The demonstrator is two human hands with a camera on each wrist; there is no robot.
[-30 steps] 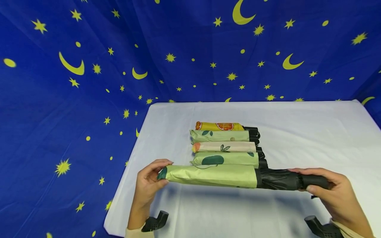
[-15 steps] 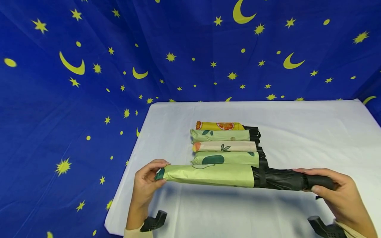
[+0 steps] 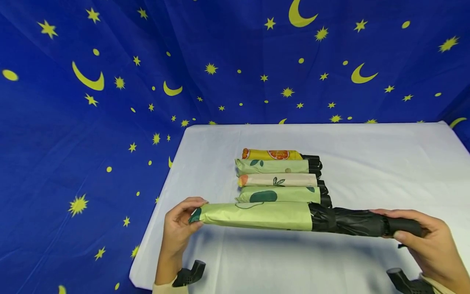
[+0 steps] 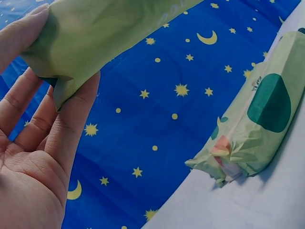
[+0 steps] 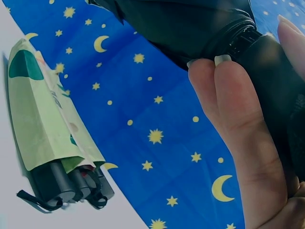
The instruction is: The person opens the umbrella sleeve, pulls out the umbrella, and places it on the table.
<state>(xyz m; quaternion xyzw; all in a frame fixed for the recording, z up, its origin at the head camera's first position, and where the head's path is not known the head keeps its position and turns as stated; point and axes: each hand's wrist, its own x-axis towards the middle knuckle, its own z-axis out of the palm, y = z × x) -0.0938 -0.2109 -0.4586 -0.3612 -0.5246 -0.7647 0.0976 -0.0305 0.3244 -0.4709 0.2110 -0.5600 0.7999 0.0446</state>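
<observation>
A folded black umbrella (image 3: 356,221) is held level above the table, partly inside a light green sleeve (image 3: 257,216). My left hand (image 3: 181,220) pinches the sleeve's dark green closed end between thumb and fingers. Around the umbrella's black handle (image 3: 404,226) curl the fingers and thumb of my right hand (image 3: 429,237). A stretch of dark folded canopy (image 5: 190,28) shows between the sleeve's mouth and the handle. The rest of the canopy is hidden in the sleeve.
Several sleeved umbrellas lie side by side behind the held one: a green one (image 3: 286,195), a cream one (image 3: 297,179), a pale green one (image 3: 277,166) and a yellow one (image 3: 262,154). The white table (image 3: 385,163) meets a blue star-patterned cloth (image 3: 220,53).
My right hand has moved right with the handle, and more of the black canopy shows outside the sleeve. My left hand has shifted slightly left with the sleeve.
</observation>
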